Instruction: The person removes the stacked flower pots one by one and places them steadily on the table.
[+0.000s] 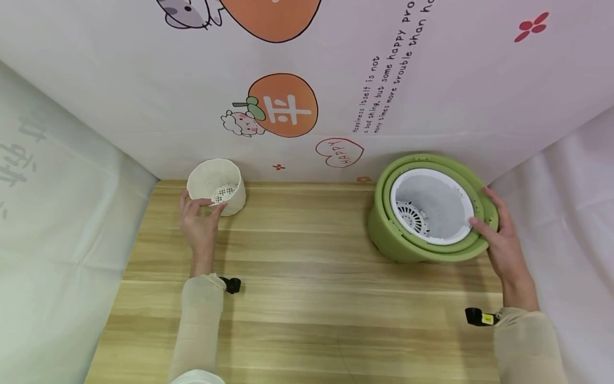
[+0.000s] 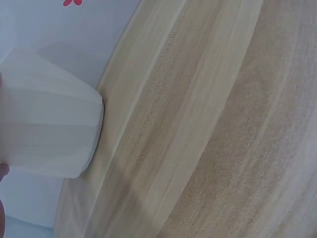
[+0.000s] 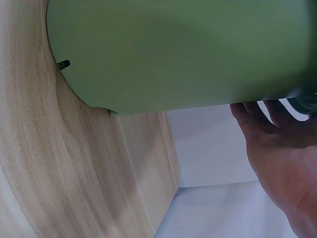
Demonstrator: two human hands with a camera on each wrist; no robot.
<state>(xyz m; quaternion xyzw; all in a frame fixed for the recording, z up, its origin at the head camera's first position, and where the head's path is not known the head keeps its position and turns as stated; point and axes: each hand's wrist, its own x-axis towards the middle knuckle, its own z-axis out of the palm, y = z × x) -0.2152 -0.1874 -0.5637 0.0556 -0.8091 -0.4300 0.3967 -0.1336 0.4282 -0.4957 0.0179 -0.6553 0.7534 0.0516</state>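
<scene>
White cup (image 1: 217, 185), "HAPPY" heart sticker (image 1: 339, 152) behind

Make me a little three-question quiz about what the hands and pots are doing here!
1. True or false: the left hand pinches the rim of the small white pot.
2. Which hand grips the green pot: A the left, B the right hand, C neither?
3. Fill in: inside the green pot sits a white ____ with slots at its bottom.

Key: 1 true. 2 B; thumb on the rim, fingers behind it. 3 inner basket; both pots are tipped on the wooden table.
</scene>
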